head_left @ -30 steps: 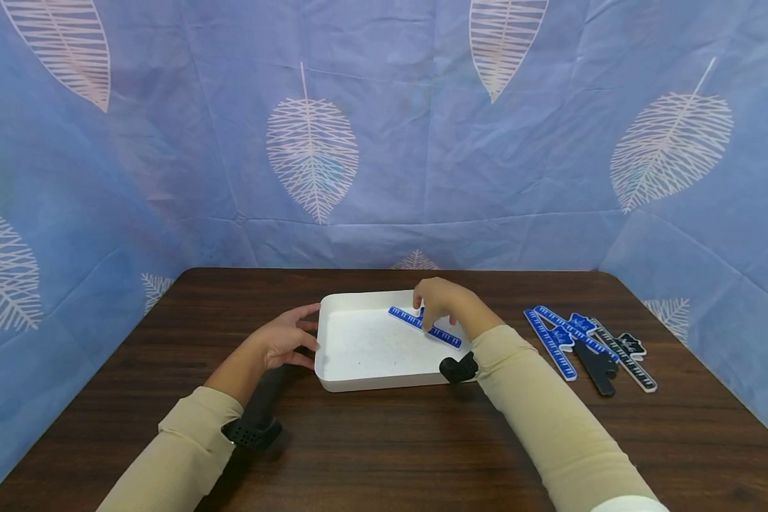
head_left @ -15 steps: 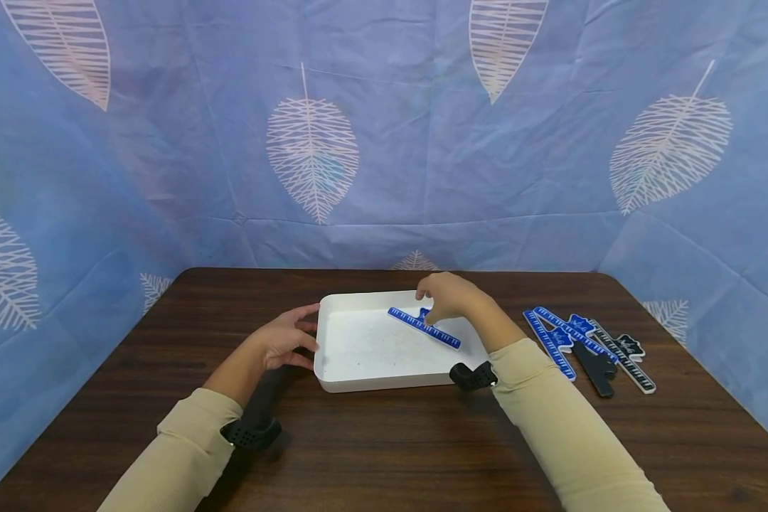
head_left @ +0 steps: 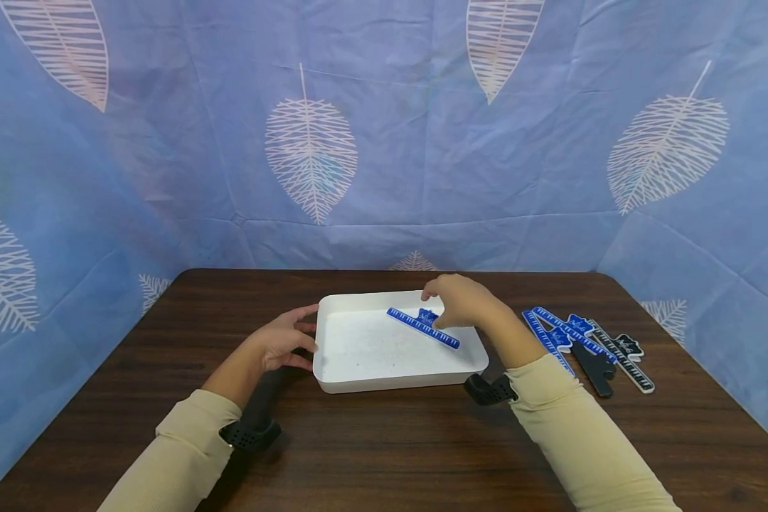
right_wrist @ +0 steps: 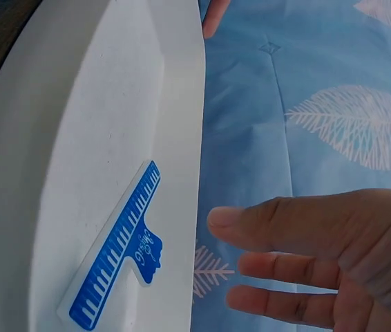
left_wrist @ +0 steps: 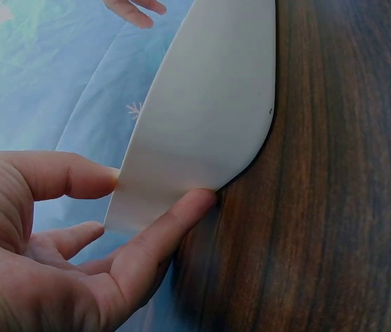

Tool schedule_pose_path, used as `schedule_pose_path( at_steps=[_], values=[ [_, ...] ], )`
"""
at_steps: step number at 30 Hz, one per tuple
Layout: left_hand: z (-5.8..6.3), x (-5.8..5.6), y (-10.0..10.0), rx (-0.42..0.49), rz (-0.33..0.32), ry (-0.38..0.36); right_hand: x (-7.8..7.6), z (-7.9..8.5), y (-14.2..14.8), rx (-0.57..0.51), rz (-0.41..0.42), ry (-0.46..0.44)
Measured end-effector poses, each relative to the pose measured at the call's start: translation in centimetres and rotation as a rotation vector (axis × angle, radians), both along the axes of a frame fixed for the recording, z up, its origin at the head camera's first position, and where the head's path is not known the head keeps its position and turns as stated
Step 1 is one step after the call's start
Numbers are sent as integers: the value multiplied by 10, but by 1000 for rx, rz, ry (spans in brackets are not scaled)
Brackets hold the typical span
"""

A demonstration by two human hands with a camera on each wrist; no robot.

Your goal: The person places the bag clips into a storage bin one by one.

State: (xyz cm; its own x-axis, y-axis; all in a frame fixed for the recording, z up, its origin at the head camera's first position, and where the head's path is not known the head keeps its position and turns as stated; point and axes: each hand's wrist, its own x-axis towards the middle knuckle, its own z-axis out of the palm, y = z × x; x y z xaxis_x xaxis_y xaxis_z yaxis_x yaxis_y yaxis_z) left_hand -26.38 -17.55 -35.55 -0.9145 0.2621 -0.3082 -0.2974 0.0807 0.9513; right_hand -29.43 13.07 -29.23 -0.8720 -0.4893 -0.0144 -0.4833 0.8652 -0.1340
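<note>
A blue music book clip (head_left: 424, 328) with a piano-key strip and a tab with white lettering lies slantwise inside the shallow white tray (head_left: 358, 334). My right hand (head_left: 464, 302) hovers over the tray's far right part, thumb and fingers apart, holding nothing. In the right wrist view the clip (right_wrist: 123, 249) lies to the left of the loosely bent fingers. My left hand (head_left: 281, 341) touches the tray's left end with spread fingers. The left wrist view shows fingertips (left_wrist: 199, 200) against the tray's wall (left_wrist: 202, 104), from the rim down to the base.
Right of the tray, several more clips lie overlapping on the dark wooden table (head_left: 384, 455): blue ones (head_left: 547, 338), a black piano-key one (head_left: 627, 363) and a plain black one (head_left: 594, 368). A blue leaf-print cloth (head_left: 384, 156) hangs behind the table.
My right hand has let go of the blue clip and drawn back to the right, thumb and fingers parting. The clip stays in the tray. My left hand has hardly moved.
</note>
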Motion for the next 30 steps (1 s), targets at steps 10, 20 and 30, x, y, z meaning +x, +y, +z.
schedule_pose_path(
  at_steps=[10,20,30],
  values=[
    [-1,-1,0,0,5,-4,16,3,10,-27,16,45],
    [-1,-2,-1,-7,16,-18,27,-2,21,-76,39,101],
    [-1,-2,-1,-12,21,-13,40,0,38,-108,54,177]
  ],
)
